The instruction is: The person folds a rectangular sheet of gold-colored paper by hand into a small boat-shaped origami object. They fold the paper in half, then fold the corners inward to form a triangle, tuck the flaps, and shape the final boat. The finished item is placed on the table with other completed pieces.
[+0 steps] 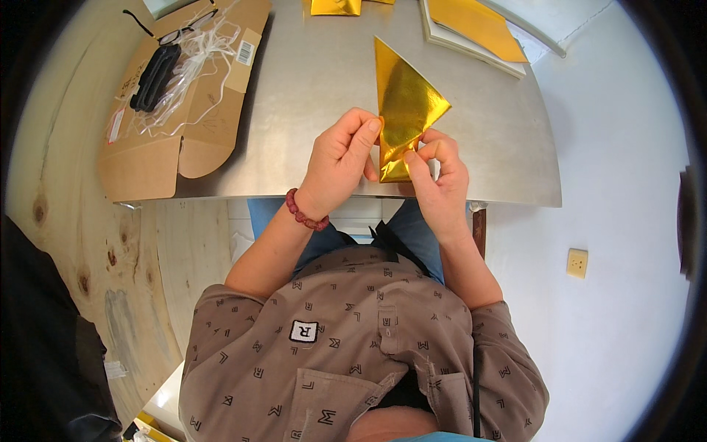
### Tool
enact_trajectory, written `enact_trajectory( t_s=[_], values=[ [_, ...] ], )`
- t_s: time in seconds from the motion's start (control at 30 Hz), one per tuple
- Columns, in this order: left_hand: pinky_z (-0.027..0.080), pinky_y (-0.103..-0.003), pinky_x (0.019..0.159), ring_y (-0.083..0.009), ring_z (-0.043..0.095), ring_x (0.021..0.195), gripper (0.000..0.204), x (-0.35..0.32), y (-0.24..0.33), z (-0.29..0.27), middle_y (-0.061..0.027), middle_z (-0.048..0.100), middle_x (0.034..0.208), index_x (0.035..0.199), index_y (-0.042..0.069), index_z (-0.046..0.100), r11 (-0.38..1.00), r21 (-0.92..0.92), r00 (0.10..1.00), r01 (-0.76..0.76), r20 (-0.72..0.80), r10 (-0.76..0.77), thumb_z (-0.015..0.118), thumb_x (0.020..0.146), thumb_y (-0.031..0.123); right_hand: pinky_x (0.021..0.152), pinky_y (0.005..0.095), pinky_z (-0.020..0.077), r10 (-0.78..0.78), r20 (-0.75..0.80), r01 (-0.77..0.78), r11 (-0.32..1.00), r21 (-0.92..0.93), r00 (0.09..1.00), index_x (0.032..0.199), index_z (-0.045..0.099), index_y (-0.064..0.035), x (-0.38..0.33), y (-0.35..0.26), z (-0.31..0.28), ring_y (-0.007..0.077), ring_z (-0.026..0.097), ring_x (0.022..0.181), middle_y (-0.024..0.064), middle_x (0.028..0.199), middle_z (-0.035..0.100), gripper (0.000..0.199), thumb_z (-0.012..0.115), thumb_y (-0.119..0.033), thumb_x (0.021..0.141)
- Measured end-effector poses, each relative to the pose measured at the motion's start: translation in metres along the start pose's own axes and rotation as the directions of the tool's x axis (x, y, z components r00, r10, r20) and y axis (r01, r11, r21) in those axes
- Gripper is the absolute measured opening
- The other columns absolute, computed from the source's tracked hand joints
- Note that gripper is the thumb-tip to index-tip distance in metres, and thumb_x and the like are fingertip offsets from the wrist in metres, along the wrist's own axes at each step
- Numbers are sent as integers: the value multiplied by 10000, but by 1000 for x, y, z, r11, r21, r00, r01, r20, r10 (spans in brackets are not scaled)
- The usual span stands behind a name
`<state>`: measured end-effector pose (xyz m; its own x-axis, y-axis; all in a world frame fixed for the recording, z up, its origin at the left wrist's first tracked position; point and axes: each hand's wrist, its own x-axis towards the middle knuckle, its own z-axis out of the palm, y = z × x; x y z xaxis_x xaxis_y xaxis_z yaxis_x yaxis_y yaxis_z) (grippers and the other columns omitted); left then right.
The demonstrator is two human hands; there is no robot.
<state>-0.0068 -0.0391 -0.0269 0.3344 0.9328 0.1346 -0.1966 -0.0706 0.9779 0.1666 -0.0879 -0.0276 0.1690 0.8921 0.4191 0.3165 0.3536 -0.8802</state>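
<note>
A shiny gold foil paper (403,92), folded to a slanted point at its far end, is held up over the near part of the metal table (317,81). My left hand (345,151) pinches its left edge between thumb and fingers; a dark red beaded bracelet (303,211) circles that wrist. On the lower right, my right hand (440,173) grips the paper, thumb in front and fingers partly behind it. Creases run across the foil near the right thumb. The fingertips behind the sheet are hidden.
At the left, an opened cardboard box (210,136) carries tangled clear plastic strips (202,55), a black case (155,77) and eyeglasses (177,35). More gold foil paper (336,6) lies at the far edge. Orange-gold sheets (479,28) rest on a white stack at the far right.
</note>
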Motion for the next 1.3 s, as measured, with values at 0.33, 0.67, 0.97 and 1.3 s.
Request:
enact_trajectory(
  t_s=[0.33, 0.67, 0.97, 1.3],
  values=[
    [525, -216, 713, -44, 624, 796, 148, -9, 2, 12, 13, 673, 898, 1149, 27, 661, 993, -63, 993, -101, 54, 104, 628, 1088, 158, 883, 305, 529, 79, 61, -85, 992, 95, 995, 1141, 716, -15, -8, 5, 0, 150, 653, 1000, 68, 1095, 686, 194, 750, -71, 958],
    [565, -227, 734, -51, 679, 848, 192, -5, 25, -26, -21, 745, 976, 1189, 14, 716, 933, 322, 982, -161, 147, 119, 721, 1010, 83, 1118, 374, 441, 41, -172, -15, 988, 153, 984, 1304, 677, -28, 10, -14, -48, 184, 586, 1300, 127, 1404, 644, 296, 668, -77, 1012],
    [541, -227, 671, -82, 692, 744, 251, -16, 56, -18, -41, 763, 835, 1150, 49, 727, 930, 303, 952, -207, 282, 120, 807, 914, 78, 1071, 468, 479, -230, 484, 459, 777, -432, 844, 1083, 747, -83, 27, -65, -53, 286, 678, 958, 70, 1002, 747, 200, 765, -64, 885],
    [477, -172, 642, 0, 615, 745, 137, -29, 44, -26, 29, 716, 903, 1078, 36, 728, 980, 81, 975, -180, 145, 167, 785, 957, 66, 884, 389, 501, -225, 318, 315, 911, -267, 921, 1020, 751, -80, 25, -55, -50, 257, 639, 810, 64, 843, 698, 161, 789, -60, 865]
  ],
)
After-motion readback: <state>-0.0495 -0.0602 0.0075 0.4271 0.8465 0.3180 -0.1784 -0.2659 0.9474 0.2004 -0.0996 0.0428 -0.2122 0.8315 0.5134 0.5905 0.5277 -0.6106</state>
